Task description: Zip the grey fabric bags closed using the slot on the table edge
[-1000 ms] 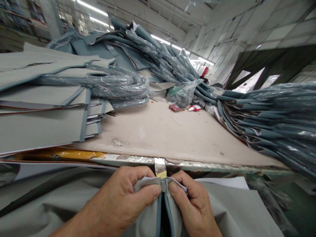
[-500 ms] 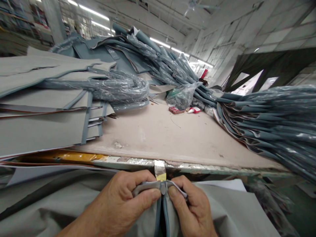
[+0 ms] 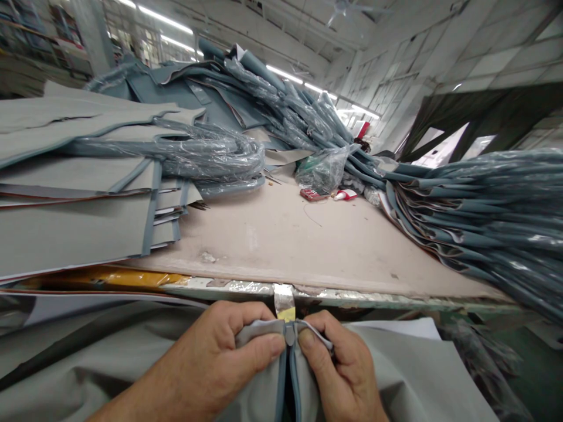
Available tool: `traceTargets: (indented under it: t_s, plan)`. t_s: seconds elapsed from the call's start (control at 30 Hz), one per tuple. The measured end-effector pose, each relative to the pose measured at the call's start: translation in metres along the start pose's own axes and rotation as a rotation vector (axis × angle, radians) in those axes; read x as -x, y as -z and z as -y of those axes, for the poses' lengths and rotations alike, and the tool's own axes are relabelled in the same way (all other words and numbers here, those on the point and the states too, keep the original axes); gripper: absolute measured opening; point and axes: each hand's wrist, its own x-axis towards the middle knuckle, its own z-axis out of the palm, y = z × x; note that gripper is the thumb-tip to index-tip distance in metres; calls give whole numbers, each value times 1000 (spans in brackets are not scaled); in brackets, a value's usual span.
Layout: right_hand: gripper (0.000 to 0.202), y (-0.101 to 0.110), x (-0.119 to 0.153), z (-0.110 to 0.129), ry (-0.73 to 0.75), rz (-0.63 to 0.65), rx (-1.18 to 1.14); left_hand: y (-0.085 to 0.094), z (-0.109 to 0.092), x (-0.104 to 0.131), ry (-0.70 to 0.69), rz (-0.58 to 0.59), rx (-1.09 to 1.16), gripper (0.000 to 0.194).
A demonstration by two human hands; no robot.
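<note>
Below the table edge, my left hand (image 3: 229, 351) pinches one side of a grey fabric piece (image 3: 259, 390) between thumb and fingers. The other side of the same piece is gripped by my right hand (image 3: 341, 363), its thumb pressed on the fabric. Between my thumbs sits a small grey zipper slider (image 3: 290, 335) at the top of a blue-edged opening, which parts into a dark gap below. Just beyond it, a clear and yellow tape strip (image 3: 285, 302) hangs at the table edge. My curled fingertips are partly hidden behind the fabric.
On the table (image 3: 264, 240), stacked grey panels with blue edging (image 3: 83, 225) lie at left. Plastic-wrapped blue bundles (image 3: 281, 111) are piled behind, and another wrapped bundle (image 3: 492, 217) lies at right. A red box (image 3: 314, 194) and a small white-and-red bottle (image 3: 345, 194) rest near the back.
The view has shifted very slightly. Both hands keep the same grip on the fabric beside the slider, with hardly any movement.
</note>
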Motion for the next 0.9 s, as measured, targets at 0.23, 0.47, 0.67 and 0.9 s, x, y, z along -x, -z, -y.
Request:
traceTargets:
  t_s: [0.23, 0.47, 0.67, 0.9]
  plan:
    - [32, 3, -2, 2, 5, 36, -34, 3, 0, -5, 40, 92, 82, 34]
    - [31, 7, -3, -1, 60, 71, -4, 2, -1, -8, 41, 95, 120, 32]
    - [33, 5, -3, 0, 17, 70, -29, 1, 0, -7, 37, 86, 129, 33]
    - [34, 4, -3, 2, 20, 60, -30, 1, 4, -7, 56, 79, 114, 34]
